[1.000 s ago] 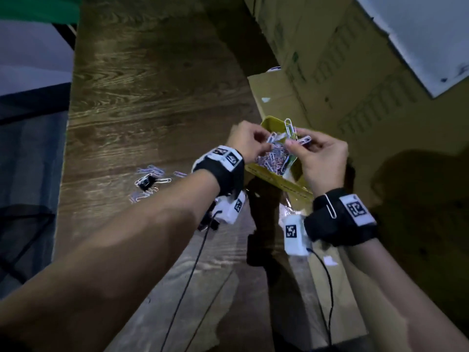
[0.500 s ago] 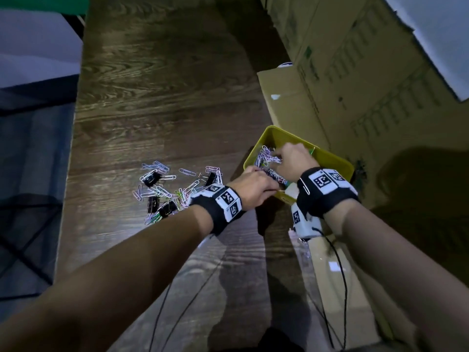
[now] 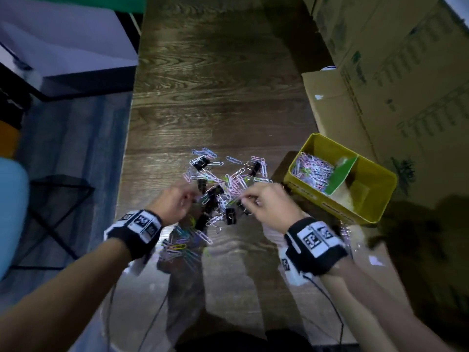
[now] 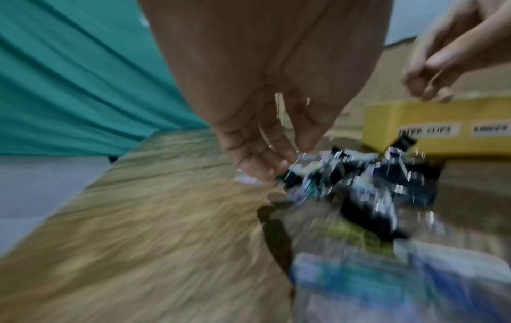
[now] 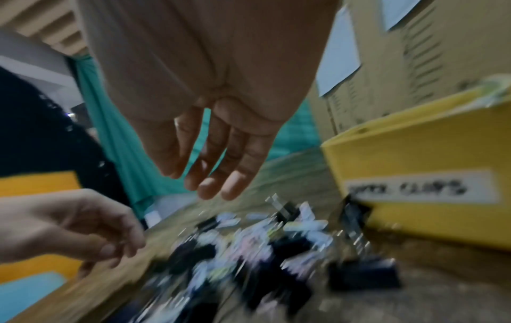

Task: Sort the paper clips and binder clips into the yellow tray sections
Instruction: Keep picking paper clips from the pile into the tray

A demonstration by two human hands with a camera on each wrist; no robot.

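Note:
A mixed pile of coloured paper clips and black binder clips [image 3: 223,184] lies on the wooden table. To its right stands the yellow tray [image 3: 317,199]; its left section holds paper clips [image 3: 312,171], and a green divider [image 3: 341,174] splits it. My left hand [image 3: 189,199] curls at the pile's left edge. In the left wrist view its fingertips [image 4: 265,170] touch the pile, and a thin wire shows between thumb and fingers. My right hand [image 3: 250,199] hovers over the pile's right side. In the right wrist view its fingers [image 5: 215,185] hang straight and apart, holding nothing.
Tall cardboard boxes [image 3: 380,72] wall off the right side behind the tray. A clear plastic bag with more clips [image 3: 182,247] lies near my left wrist. The table's left edge [image 3: 127,174] drops to the floor. The tray's front wall carries white labels [image 5: 414,188].
Both hands have left the yellow tray and moved left and toward me to the pile on the table. The clips they held over the tray's left section are gone from the hands.

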